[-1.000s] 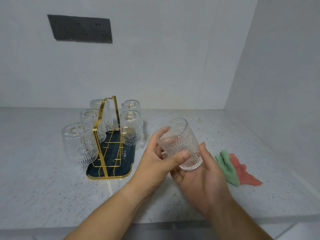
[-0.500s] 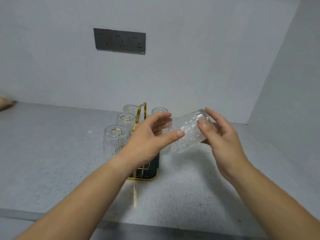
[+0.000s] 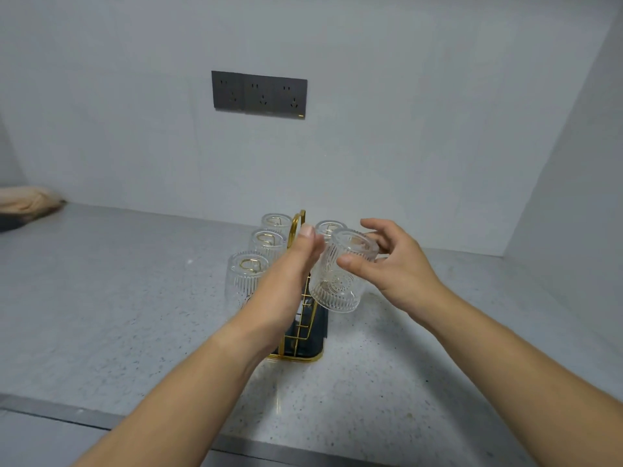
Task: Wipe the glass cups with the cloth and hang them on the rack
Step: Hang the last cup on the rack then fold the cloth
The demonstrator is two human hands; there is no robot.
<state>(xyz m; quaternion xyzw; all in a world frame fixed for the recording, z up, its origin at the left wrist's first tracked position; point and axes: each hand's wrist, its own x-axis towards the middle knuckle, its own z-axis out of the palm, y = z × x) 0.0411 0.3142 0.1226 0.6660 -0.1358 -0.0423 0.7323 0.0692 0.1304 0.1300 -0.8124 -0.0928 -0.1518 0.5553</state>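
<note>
Glass cup [image 3: 338, 273] now inverted over rack [image 3: 296, 318], both hands' grip loosely holding it.

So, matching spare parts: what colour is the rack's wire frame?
Gold wire frame over a dark base, seen in the head view.

Your left hand [image 3: 286, 281] reaches forward edge-on, fingers straight and together, thumb uppermost, its palm pressed to the side of the upside-down glass cup [image 3: 340, 269]. Your right hand [image 3: 394, 267] cups the opposite side, thumb in front, fingers spread behind. Both forearms are bare.
</note>
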